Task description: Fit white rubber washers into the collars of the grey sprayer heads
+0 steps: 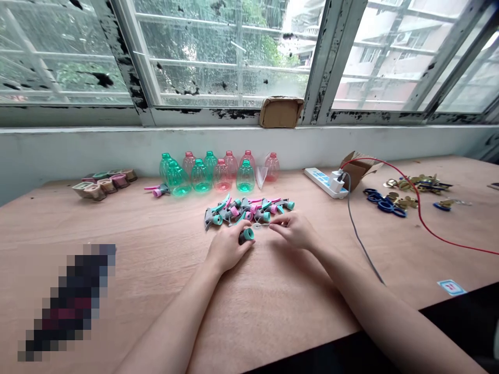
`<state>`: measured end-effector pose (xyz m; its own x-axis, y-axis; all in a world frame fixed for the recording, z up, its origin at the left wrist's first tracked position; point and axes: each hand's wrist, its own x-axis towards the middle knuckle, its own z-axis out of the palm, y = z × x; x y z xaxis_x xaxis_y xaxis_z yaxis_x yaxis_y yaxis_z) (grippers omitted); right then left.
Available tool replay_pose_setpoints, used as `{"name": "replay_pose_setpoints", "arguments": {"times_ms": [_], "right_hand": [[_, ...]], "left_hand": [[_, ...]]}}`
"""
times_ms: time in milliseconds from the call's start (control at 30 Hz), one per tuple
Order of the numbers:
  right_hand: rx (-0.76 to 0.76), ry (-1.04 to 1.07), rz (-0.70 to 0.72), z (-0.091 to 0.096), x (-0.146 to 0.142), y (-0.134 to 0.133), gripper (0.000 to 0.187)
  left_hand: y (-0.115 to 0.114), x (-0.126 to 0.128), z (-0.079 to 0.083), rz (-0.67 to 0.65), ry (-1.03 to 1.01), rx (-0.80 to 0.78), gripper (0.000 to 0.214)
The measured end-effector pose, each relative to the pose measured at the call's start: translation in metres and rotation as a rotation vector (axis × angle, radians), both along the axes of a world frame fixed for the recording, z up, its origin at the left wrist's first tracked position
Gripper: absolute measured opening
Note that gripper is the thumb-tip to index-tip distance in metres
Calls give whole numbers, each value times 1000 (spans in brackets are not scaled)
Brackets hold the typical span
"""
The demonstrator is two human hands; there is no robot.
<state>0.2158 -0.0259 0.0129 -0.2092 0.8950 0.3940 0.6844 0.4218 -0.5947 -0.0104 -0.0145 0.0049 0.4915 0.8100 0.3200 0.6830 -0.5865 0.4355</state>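
My left hand (pixel 229 245) is closed round a trigger spray head (pixel 247 235), whose teal screw collar faces right. Just to the right, my right hand (pixel 297 230) pinches a thin whitish tube (pixel 263 225) between thumb and fingers. The tube's far end lies close to the fingers of my left hand; I cannot tell whether it touches the spray head. Directly beyond both hands is a pile of spray heads (pixel 234 210) in grey, teal and pink. Behind the pile stand several clear green bottles (pixel 201 179) and pink bottles (pixel 222 178) without spray heads.
One spray head (pixel 158 191) lies apart near the bottles. Small colored containers (pixel 105 184) are at the back left. A power strip (pixel 326 183) with a grey cable (pixel 360 239), a red cable (pixel 418 202), a cardboard box (pixel 356 169) and blue-handled scissors (pixel 391 206) are on the right.
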Motion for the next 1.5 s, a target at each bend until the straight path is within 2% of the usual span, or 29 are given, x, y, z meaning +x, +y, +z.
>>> {"name": "replay_pose_setpoints", "arguments": {"times_ms": [67, 200, 333, 433, 500, 633, 733, 833, 900, 1000, 1067, 1133, 1167, 1233, 1300, 1367, 1433, 1500], "right_hand": [[-40, -67, -35, 12, 23, 0, 19], [-203, -232, -74, 38, 85, -10, 21], [-370, -348, -162, 42, 138, -30, 23], [-488, -379, -158, 33, 159, -38, 23], [-511, -374, -183, 28, 167, -39, 23], [-525, -396, -276, 34, 172, -35, 17], [-490, -405, -352, 49, 166, -30, 14], [-385, -362, -363, 61, 139, -17, 13], [-283, -235, -315, 58, 107, -3, 16], [-136, 124, -230, 36, 49, 19, 29], [41, 293, -284, 15, 14, 28, 31], [157, 320, -337, -5, -11, 32, 31], [184, 290, -308, -14, -18, 31, 29], [201, 213, -195, -26, -25, 29, 25], [187, 171, -72, -31, -25, 26, 22], [159, 178, -1, -31, -22, 25, 21], [141, 199, 19, -30, -20, 26, 21], [143, 211, 17, -29, -20, 28, 20]], "left_hand": [[0, 0, 1, 5, -18, -4, 32], [1, -1, 1, 12, -53, 6, 31], [3, -4, -1, 0, -72, 2, 30], [4, -5, 0, 1, -98, -29, 30], [4, -6, 1, 8, -102, -51, 30], [4, -7, 2, 16, -100, -72, 32], [4, -7, 2, 7, -127, -75, 33], [3, -7, 0, -15, -155, -64, 29], [1, -7, 1, -12, -181, -19, 27], [1, -15, 7, 52, -232, 140, 25], [4, -28, 14, 199, -224, 282, 27], [12, -48, 19, 423, -166, 373, 30], [16, -59, 20, 534, -124, 374, 30], [25, -81, 20, 712, -10, 277, 30], [32, -99, 17, 825, 96, 137, 28], [35, -109, 14, 908, 160, 62, 25], [35, -111, 13, 979, 196, 82, 23], [34, -108, 15, 1015, 208, 170, 24]]}}
